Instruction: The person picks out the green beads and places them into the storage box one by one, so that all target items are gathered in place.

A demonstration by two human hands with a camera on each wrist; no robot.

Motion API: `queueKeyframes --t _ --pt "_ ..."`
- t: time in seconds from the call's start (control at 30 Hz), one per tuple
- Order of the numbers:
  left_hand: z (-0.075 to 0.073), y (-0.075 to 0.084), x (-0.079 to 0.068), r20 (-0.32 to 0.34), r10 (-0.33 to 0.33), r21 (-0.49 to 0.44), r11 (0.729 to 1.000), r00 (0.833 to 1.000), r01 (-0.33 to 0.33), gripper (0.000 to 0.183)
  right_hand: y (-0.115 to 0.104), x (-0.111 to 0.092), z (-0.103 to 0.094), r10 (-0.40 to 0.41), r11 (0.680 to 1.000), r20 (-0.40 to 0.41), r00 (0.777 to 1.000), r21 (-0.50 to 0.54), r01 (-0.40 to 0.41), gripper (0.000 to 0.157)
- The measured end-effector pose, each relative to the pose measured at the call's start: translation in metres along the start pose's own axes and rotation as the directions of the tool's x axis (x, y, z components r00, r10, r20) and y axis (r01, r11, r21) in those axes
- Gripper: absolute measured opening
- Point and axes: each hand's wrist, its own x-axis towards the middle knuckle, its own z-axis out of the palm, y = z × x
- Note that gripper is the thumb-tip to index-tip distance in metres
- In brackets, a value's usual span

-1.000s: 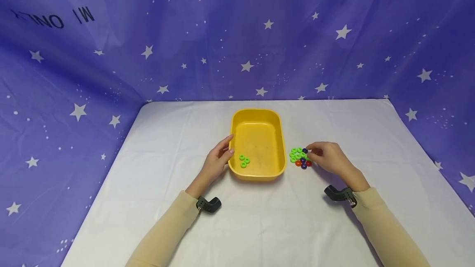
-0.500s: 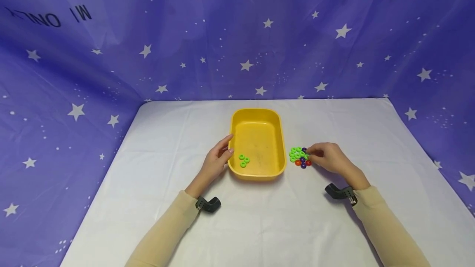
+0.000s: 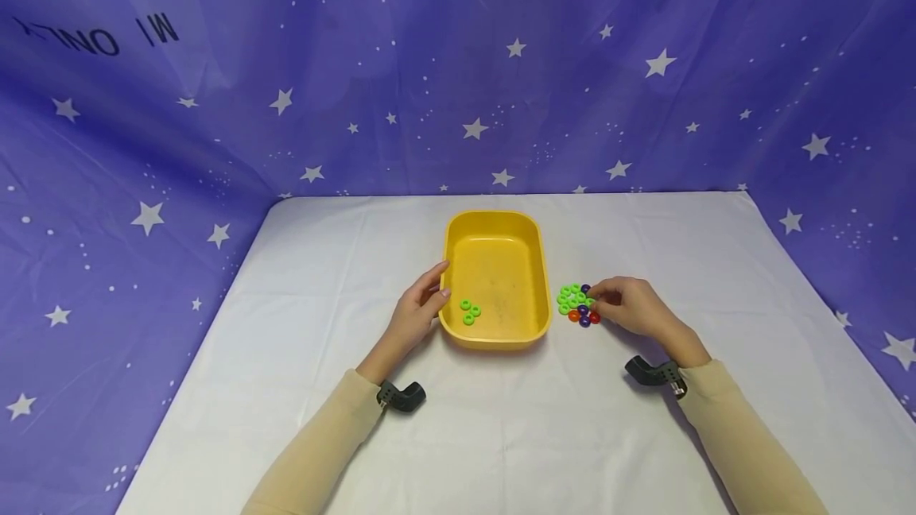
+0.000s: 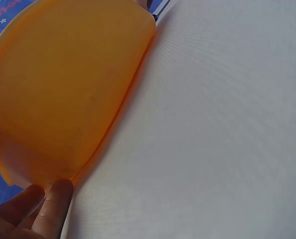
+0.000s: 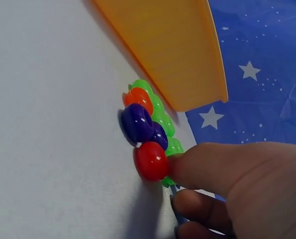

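Note:
In the head view a yellow tray (image 3: 501,276) stands mid-table with three green ring beads (image 3: 468,311) in its near left part. My left hand (image 3: 415,312) holds the tray's left side, thumb at the rim; in the left wrist view fingertips (image 4: 60,191) press its outer wall. To the right of the tray lies a cluster of green ring beads (image 3: 571,298). My right hand (image 3: 633,307) reaches in from the right, fingers bent, thumb tip beside a red bead (image 5: 151,161) and green beads (image 5: 173,146). I cannot tell whether a bead is between its fingers.
Purple beads (image 5: 137,123) and an orange bead (image 5: 138,99) edge the cluster on its near side. White cloth (image 3: 501,420) covers the table. A purple star-printed curtain (image 3: 458,86) hangs behind and at both sides.
My right hand has shifted very slightly down and stays at the bead cluster. The left hand and the tray keep their places.

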Motion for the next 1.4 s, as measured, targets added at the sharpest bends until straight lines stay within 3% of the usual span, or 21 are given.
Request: queueKeyframes --t 0.43,0.93,1.4 --pt "0.001 0.003 -0.001 0.004 -0.003 -0.013 1.0 1.0 0.003 0.054 0.001 0.0 0.002 -0.033 0.999 0.007 0.999 -0.005 0.033 0.021" --pt "0.001 -0.002 0.0 -0.008 0.014 0.024 1.0 1.0 -0.014 0.052 -0.01 0.001 -0.011 -0.007 1.0 0.009 1.0 0.0 0.007 0.026" --pt "0.001 -0.001 0.0 -0.008 -0.002 0.011 1.0 1.0 0.002 0.052 -0.057 0.023 -0.022 -0.173 0.984 -0.061 0.983 0.019 0.175 0.023"
